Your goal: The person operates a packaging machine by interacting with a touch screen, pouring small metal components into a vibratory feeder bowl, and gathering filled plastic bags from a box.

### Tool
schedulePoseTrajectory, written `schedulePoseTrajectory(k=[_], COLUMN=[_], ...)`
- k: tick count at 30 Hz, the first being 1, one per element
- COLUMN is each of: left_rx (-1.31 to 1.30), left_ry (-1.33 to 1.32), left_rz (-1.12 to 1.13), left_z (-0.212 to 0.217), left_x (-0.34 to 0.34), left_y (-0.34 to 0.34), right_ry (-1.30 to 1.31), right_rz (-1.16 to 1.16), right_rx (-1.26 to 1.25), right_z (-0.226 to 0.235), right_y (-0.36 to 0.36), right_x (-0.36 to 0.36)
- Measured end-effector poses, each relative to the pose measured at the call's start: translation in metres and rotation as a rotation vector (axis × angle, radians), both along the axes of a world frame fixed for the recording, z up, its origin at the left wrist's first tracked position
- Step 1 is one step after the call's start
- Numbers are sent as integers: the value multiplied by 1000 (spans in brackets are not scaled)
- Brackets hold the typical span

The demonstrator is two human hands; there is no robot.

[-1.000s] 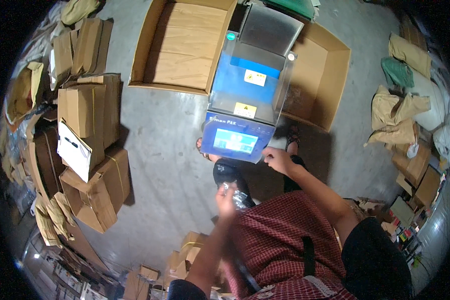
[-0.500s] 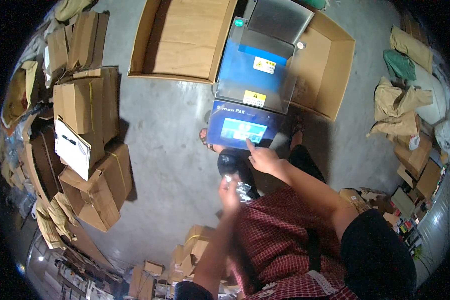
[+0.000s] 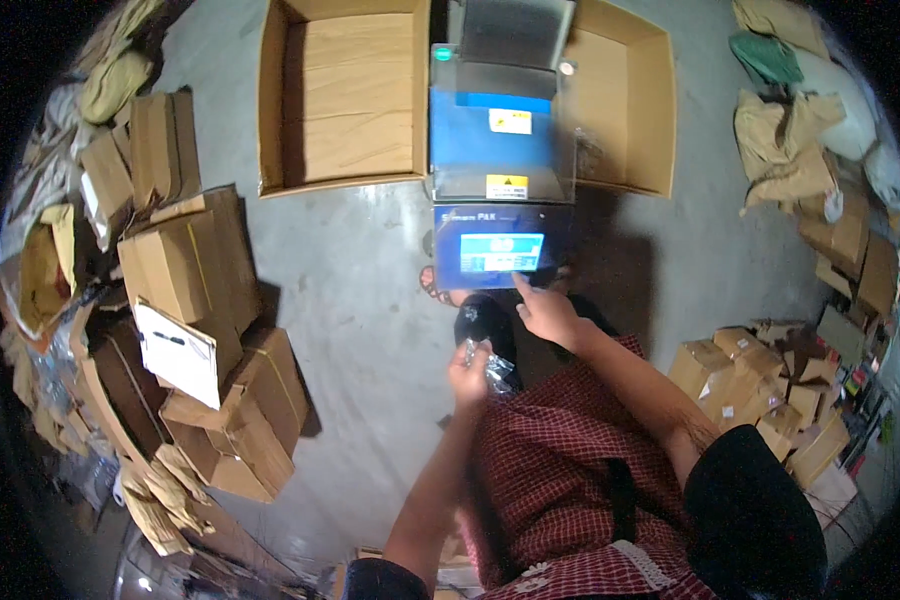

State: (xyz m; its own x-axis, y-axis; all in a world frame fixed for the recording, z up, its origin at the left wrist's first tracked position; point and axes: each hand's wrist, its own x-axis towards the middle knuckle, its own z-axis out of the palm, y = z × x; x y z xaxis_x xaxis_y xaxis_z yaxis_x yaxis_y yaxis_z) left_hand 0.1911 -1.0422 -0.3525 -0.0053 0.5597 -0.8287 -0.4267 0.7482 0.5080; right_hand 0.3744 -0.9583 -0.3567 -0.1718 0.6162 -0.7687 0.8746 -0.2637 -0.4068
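My left hand [image 3: 468, 374] is closed on a crumpled clear plastic bag [image 3: 499, 373], held low in front of my apron. What the bag may contain cannot be made out. My right hand [image 3: 550, 313] has its index finger stretched toward the lower edge of a lit touchscreen [image 3: 501, 252], with the other fingers partly curled and nothing seen in them. Whether the fingertip touches the panel is unclear. The screen sits on the dark blue front of a packing machine [image 3: 490, 150], which has a clear cover with yellow warning labels.
Large open cardboard boxes stand left [image 3: 350, 95] and right [image 3: 625, 110] of the machine. Stacked cartons [image 3: 195, 270] with a white clipboard [image 3: 178, 350] rise on the left. Brown paper sacks [image 3: 785, 150] and small cartons [image 3: 735, 370] lie along the right. Grey concrete floor [image 3: 370, 330] lies between.
The whole view has swung round, so the machine now appears straighter. My right index finger stays by the screen's lower edge. My left hand still grips the plastic bag, slightly higher in view.
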Motion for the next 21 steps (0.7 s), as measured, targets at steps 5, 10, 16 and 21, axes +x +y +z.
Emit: schedulePoseTrajectory(k=[5,10,16,21], left_rx=[29,17,136,11], left_ry=[28,28,60,-85], left_rz=[34,-71,-101,-80], left_z=[3,28,-4,-20], left_x=[5,8,7,-10], left_y=[-9,-14,-78,-106], right_ry=[-38,-11,-79,-86], right_rz=[-56,-77,-15,-86], right_rx=[-35,69,121,188], right_z=[-5,-30,-46,-46], right_y=[-13,-32,-37,-34], right_x=[-13,-10,-14,-19])
